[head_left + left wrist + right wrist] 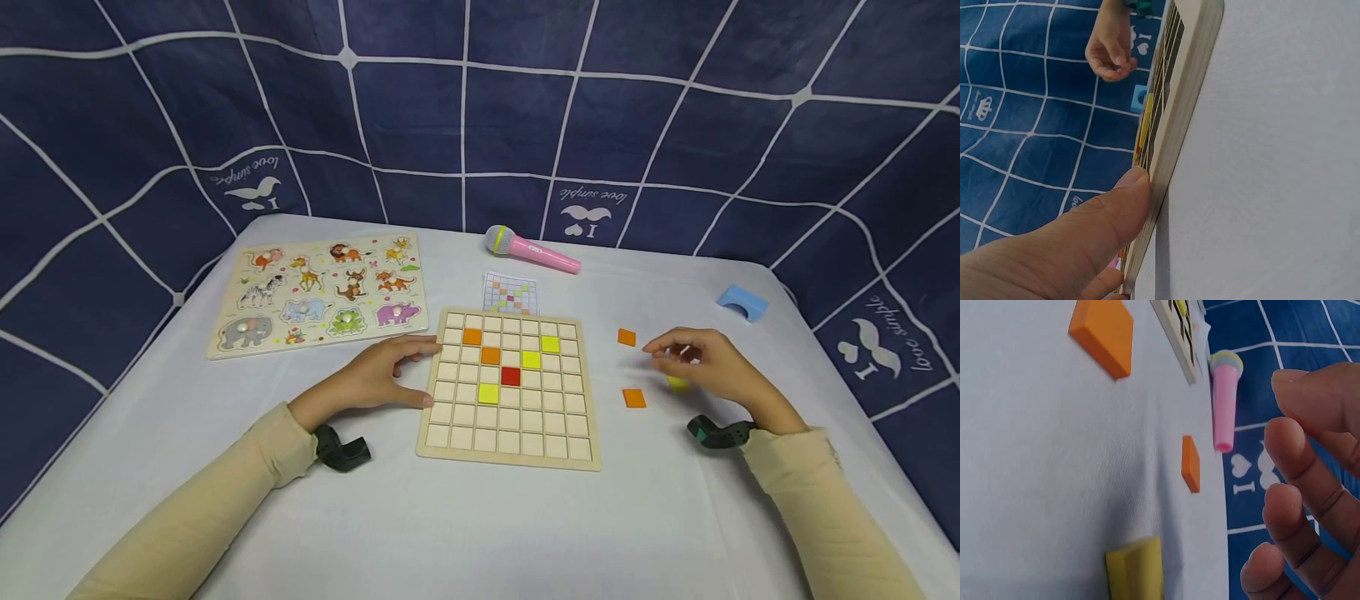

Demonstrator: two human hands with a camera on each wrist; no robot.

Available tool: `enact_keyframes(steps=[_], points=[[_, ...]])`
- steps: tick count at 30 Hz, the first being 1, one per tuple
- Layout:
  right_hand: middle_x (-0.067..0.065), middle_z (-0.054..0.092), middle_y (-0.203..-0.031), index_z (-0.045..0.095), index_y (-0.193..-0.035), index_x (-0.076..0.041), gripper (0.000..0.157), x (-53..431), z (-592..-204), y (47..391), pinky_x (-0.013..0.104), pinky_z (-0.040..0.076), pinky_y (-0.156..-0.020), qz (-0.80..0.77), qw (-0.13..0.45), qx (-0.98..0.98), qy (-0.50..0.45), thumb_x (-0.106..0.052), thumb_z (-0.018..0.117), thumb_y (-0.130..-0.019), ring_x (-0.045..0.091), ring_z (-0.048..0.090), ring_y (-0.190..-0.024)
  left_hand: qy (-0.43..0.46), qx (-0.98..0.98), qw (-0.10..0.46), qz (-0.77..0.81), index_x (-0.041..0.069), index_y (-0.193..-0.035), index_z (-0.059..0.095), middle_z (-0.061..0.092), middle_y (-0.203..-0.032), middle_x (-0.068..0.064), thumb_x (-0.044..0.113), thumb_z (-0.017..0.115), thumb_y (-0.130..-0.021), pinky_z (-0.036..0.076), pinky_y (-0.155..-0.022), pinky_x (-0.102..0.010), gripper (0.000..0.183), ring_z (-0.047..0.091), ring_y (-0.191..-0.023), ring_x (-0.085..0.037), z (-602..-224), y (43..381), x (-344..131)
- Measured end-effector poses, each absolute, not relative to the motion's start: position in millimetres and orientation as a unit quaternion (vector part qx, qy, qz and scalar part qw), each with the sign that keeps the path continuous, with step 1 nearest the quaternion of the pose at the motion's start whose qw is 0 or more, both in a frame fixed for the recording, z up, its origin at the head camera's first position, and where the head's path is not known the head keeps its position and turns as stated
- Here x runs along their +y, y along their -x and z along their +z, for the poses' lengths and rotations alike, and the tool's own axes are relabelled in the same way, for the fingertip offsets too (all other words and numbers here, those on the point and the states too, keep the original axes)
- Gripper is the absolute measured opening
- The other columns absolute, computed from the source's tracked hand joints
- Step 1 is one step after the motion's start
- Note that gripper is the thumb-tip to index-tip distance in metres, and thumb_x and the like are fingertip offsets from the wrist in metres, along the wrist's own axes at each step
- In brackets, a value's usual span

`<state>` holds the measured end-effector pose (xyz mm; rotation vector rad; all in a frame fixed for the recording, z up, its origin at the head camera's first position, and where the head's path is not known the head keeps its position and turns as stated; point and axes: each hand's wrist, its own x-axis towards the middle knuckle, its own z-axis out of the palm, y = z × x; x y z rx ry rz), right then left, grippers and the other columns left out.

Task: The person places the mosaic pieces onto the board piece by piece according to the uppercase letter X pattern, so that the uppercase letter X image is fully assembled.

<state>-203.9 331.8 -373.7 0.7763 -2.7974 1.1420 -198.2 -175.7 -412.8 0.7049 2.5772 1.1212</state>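
Note:
A wooden grid board [510, 462] lies in the middle of the table, with a red tile [511, 377], two orange tiles and three yellow tiles in its cells. My left hand [386, 372] rests at the board's left edge, its thumb [1125, 206] and fingertips touching the rim. To the right, my right hand [701, 362] hovers above the table, fingers loosely bent and nothing between them. Beneath it lies a loose yellow tile [1135, 572], partly hidden by the hand in the head view. Two loose orange tiles, one farther back [627, 337] and one nearer [634, 398], lie left of that hand.
Behind the board lies a small printed pattern card [512, 293], and beyond it a pink toy microphone [536, 252]. An animal peg puzzle [322, 292] takes up the back left. A blue arch block [743, 302] is at the back right, near the dark blue cloth.

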Motion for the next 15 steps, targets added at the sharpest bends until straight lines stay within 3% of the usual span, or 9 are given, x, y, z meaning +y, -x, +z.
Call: enact_keyframes(steps=[15], points=[[-0.006,0.072,-0.093,0.079,-0.112,0.003,0.017,349.6,-385.8,212.8,0.023,0.049,-0.069,0.366,-0.039,-0.905,-0.213,0.003,0.077,-0.096,0.011,0.058,-0.081,-0.239,0.883,0.125,0.383,0.004,-0.155,0.058,0.045,-0.168,-0.018,0.027,0.096,-0.084,0.049,-0.092,-0.037,0.084,0.057,-0.129,-0.030,-411.4,197.8,-175.5]])
